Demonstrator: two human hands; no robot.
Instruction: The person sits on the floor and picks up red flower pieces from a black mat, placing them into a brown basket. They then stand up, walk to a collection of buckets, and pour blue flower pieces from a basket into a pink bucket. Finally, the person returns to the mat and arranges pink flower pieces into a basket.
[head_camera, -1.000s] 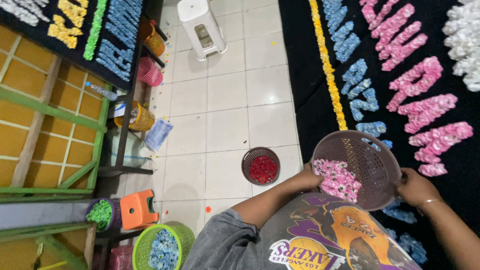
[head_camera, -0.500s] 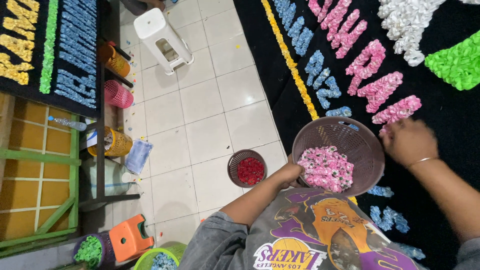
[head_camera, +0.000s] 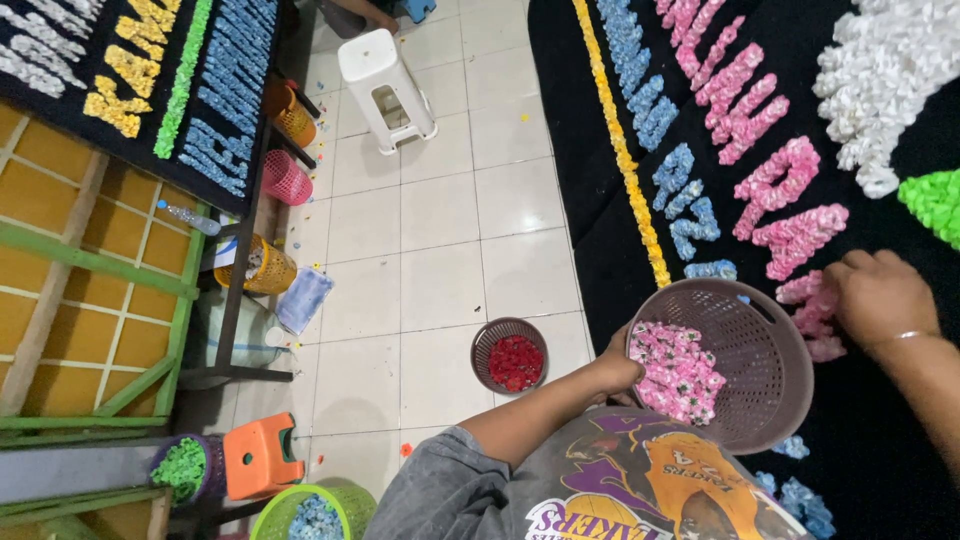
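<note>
Fingers of left hand (head_camera: 612, 372) grip basket (head_camera: 760, 350) rim.

A white plastic stool (head_camera: 385, 85) is standing at upper centre; a small basket of red flowers (head_camera: 512, 356) is sitting on the tiled floor (head_camera: 420, 220) at centre

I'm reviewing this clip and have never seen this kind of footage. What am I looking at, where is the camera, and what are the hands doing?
There is no machine: the one camera sits on a person's head and looks down at their own bare hands. The left hand grips the rim of a mauve plastic basket holding pink paper flowers. The right hand rests on a pink flower letter on a black board. On the tiled floor stand a small basket of red flowers and a white stool.
</note>
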